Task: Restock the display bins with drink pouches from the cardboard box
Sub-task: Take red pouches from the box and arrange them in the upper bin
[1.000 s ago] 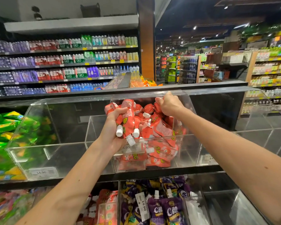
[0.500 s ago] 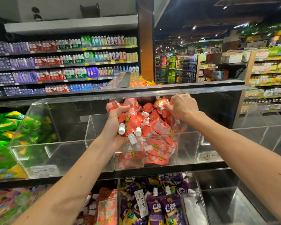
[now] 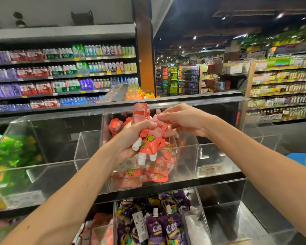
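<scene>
My left hand [image 3: 131, 138] grips a bunch of red drink pouches [image 3: 151, 145], their white caps pointing down, above the middle clear bin [image 3: 185, 161] of the upper row. My right hand [image 3: 185, 121] pinches the top of one of those pouches from the right. More red pouches [image 3: 141, 175] lie heaped in the bottom of that bin. The cardboard box is out of view.
The upper bin at the left [image 3: 48, 172] is bare near me, with green pouches [image 3: 9, 156] beyond it. The upper right bin [image 3: 217, 156] holds nothing. Purple pouches [image 3: 159, 225] fill a lower bin; the lower right bin [image 3: 237, 218] looks bare. Store shelves stand behind.
My right hand has come off the pouches in the bin and moved toward the bunch in my left hand, now pinching one pouch. The left hand has lifted slightly with its bunch.
</scene>
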### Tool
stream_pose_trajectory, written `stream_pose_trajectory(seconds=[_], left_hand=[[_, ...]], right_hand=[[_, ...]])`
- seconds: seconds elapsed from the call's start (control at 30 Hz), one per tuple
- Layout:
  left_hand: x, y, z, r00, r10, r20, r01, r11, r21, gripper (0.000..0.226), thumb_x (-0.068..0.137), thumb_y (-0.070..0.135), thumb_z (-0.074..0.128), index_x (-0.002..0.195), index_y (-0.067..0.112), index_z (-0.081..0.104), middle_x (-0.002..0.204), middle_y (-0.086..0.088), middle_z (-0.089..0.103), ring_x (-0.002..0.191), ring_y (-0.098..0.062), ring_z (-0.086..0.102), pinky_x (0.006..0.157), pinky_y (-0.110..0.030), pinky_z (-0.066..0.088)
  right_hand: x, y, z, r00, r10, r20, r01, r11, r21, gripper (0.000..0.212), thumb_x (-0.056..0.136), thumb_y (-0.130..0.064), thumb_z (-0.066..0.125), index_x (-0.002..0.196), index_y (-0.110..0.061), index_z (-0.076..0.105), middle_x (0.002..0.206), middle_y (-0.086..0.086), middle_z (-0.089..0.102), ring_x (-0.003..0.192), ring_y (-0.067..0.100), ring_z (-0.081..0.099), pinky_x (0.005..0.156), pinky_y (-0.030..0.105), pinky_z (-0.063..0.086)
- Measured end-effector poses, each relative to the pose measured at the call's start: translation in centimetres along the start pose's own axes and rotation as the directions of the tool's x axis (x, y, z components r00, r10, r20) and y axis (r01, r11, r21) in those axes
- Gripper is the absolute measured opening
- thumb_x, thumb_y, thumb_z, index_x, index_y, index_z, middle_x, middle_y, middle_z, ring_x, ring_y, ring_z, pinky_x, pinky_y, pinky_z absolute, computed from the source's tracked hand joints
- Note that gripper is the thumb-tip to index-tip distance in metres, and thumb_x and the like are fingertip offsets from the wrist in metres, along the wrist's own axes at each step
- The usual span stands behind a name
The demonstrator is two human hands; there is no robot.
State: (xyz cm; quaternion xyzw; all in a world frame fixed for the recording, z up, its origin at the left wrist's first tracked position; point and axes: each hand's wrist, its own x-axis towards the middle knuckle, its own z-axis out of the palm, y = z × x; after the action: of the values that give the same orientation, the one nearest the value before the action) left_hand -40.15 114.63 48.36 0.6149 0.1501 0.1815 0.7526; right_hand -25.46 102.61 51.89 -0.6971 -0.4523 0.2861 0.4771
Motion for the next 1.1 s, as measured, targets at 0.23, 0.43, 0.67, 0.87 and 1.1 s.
stream_pose_trajectory(seconds=[0.23,0.43,0.67,0.87,1.1], left_hand=[[1.6,0.8,-0.2,0.986,-0.045,-0.160,0.000,0.962,-0.272,0.045,0.096,0.032,0.051,0.065,0.005,0.068,0.057,-0.006,0.061,0.051,-0.020,0.061,0.053,-0.025,0.055],[1.8,0.5,-1.5,0.975,-0.050,-0.215,-0.012,0.961,-0.275,0.024,0.086,0.031,0.067,0.092,0.008,0.063,0.083,-0.008,0.065,0.077,-0.025,0.066,0.087,-0.041,0.057],[2.3,0.1,-1.2,0.981,-0.022,-0.194,-0.017,0.980,-0.197,0.026,0.088,0.029,0.068,0.102,0.008,0.061,0.076,-0.007,0.066,0.069,-0.023,0.065,0.082,-0.039,0.056],[2.4,-0.2,-1.3,0.978,-0.031,-0.206,-0.011,0.980,-0.201,0.026,0.089,0.028,0.066,0.104,0.007,0.062,0.088,-0.012,0.068,0.086,-0.029,0.066,0.092,-0.046,0.056],[2.9,-0.8,-1.7,0.980,-0.039,-0.195,0.000,0.981,-0.193,0.025,0.090,0.030,0.065,0.102,0.008,0.062,0.080,-0.010,0.071,0.071,-0.026,0.070,0.073,-0.038,0.062]], right_hand=[[-0.6,-0.5,-3.9,0.944,-0.150,-0.294,0.234,0.932,0.276,0.025,0.094,-0.009,0.063,0.118,0.000,0.063,0.110,0.017,0.070,0.088,0.021,0.074,0.073,0.030,0.062],[0.5,0.3,-5.2,0.693,-0.638,-0.336,0.349,0.705,-0.617,0.029,0.084,-0.017,0.076,0.110,-0.017,0.065,0.104,-0.006,0.065,0.094,0.010,0.063,0.080,0.028,0.057],[2.9,3.8,-4.4,0.708,-0.700,0.100,0.323,0.194,-0.926,0.042,0.077,0.006,0.077,0.116,-0.005,0.067,0.122,0.013,0.066,0.102,0.034,0.068,0.086,0.046,0.057],[4.4,5.5,-4.3,0.604,-0.764,0.227,0.315,-0.032,-0.948,0.042,0.071,0.009,0.080,0.110,0.000,0.067,0.120,0.018,0.066,0.100,0.036,0.070,0.074,0.047,0.061],[5.1,7.9,-5.4,0.607,-0.782,0.141,0.241,0.012,-0.971,0.047,0.060,0.018,0.078,0.104,0.003,0.070,0.114,0.019,0.066,0.091,0.037,0.070,0.068,0.047,0.062]])
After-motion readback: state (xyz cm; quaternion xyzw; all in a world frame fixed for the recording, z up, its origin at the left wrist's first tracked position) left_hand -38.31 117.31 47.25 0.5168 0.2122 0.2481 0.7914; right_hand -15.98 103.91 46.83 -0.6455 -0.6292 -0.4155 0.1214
